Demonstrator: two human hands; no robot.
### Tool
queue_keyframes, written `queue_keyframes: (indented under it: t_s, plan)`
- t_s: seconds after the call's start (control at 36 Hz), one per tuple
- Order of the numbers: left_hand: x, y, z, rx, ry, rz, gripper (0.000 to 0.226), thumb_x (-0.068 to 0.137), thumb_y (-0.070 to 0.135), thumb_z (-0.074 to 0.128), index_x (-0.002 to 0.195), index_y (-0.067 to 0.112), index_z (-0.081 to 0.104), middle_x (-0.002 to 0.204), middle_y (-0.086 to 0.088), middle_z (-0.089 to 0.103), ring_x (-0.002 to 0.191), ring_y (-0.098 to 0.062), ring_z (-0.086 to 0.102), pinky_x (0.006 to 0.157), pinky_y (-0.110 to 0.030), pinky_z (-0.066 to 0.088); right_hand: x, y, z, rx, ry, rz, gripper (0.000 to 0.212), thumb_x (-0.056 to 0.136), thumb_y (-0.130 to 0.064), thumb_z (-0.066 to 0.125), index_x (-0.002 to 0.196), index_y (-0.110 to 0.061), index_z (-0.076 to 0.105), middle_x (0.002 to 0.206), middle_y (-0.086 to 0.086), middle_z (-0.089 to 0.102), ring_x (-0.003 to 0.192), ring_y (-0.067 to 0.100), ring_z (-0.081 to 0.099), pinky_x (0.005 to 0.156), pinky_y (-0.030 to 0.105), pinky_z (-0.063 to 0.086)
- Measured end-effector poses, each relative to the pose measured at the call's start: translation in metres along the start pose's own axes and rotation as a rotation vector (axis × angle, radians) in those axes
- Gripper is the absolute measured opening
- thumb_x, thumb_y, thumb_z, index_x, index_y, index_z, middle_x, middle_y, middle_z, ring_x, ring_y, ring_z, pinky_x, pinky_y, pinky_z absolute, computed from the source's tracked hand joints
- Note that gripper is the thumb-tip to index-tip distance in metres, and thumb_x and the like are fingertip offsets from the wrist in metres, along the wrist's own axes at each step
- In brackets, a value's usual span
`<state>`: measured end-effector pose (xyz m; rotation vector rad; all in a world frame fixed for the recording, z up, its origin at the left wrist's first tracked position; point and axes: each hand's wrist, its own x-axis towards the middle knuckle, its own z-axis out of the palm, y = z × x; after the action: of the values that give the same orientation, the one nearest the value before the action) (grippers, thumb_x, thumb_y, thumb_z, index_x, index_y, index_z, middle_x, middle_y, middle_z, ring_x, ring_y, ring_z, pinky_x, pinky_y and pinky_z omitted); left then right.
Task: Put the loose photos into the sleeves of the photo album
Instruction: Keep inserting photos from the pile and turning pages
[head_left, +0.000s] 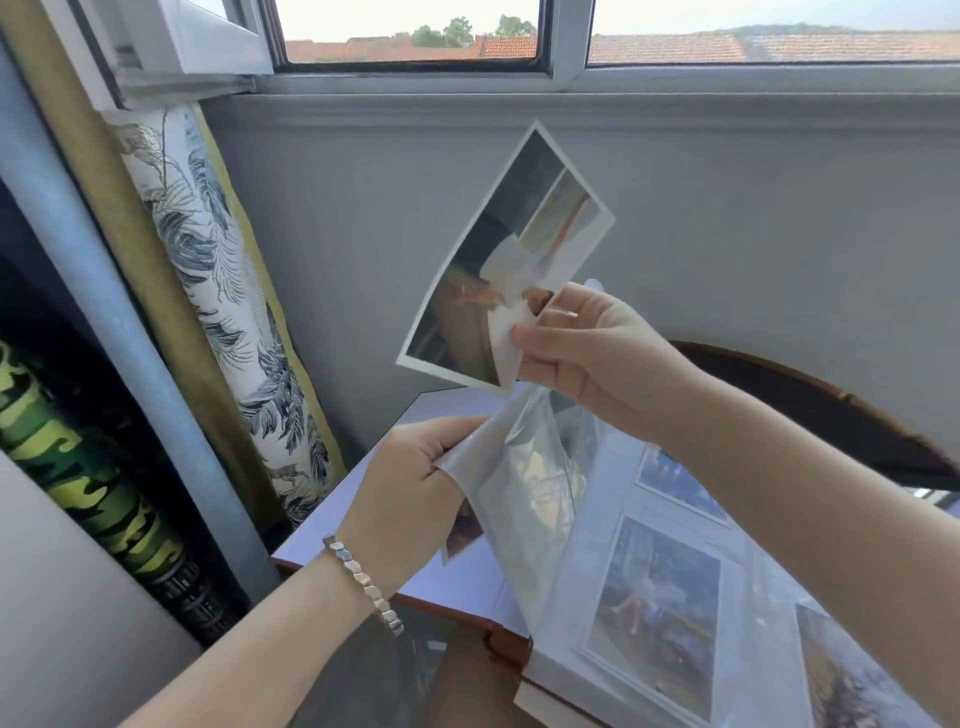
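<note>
A loose photo (498, 270) is held in the air above the photo album (447, 587), pinched at its lower right edge between the thumb and fingers of the right hand (587, 348). Its long axis is tilted, running from lower left to upper right, with the printed face turned toward the camera. Directly beneath it, and above the album's spine, a translucent sleeve page (524, 493) is lifted clear of the album and gripped at its left edge by the left hand (410, 478). The hands are kept apart, the right above the left. A strip of film is seen at the right fingertips; whether it belongs to the sleeve cannot be told. The photo is judged to need lowering into the sleeve, and the right hand is the nearer. Filled pockets (660, 613) are seen on the album's right page.
</note>
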<state>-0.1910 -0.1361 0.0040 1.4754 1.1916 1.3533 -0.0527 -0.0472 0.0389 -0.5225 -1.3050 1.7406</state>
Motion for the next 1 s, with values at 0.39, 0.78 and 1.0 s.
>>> queue_keyframes:
  t_s: [0.39, 0.78, 1.0]
  plan:
    - [-0.003, 0.001, -0.005, 0.027, -0.139, 0.033, 0.020, 0.087, 0.026, 0.062, 0.082, 0.040, 0.075, 0.087, -0.024, 0.066, 0.076, -0.043, 0.062, 0.064, -0.047, 0.054, -0.004, -0.012, 0.001, -0.248, -0.060, 0.075, 0.020, 0.085, 0.011, 0.053, 0.090, -0.008, 0.059, 0.074, 0.005, 0.062, 0.063, 0.009, 0.064, 0.062, 0.021, 0.057]
    - [-0.006, -0.005, -0.015, -0.055, -0.170, -0.012, 0.024, 0.087, 0.013, 0.053, 0.101, 0.020, 0.071, 0.093, -0.028, 0.065, 0.081, -0.027, 0.065, 0.066, -0.017, 0.054, 0.003, -0.019, 0.000, -0.443, -0.102, 0.079, 0.021, 0.086, 0.009, 0.054, 0.087, -0.011, 0.061, 0.069, 0.002, 0.065, 0.057, 0.010, 0.063, 0.056, 0.018, 0.052]
    - [-0.004, -0.007, -0.014, -0.086, -0.157, -0.005, 0.030, 0.081, 0.020, 0.053, 0.108, 0.024, 0.066, 0.099, -0.015, 0.069, 0.084, -0.023, 0.065, 0.069, -0.023, 0.057, 0.009, -0.018, 0.001, -0.449, -0.103, 0.061, 0.018, 0.086, 0.007, 0.054, 0.090, -0.010, 0.061, 0.075, 0.006, 0.064, 0.058, 0.013, 0.063, 0.057, 0.020, 0.054]
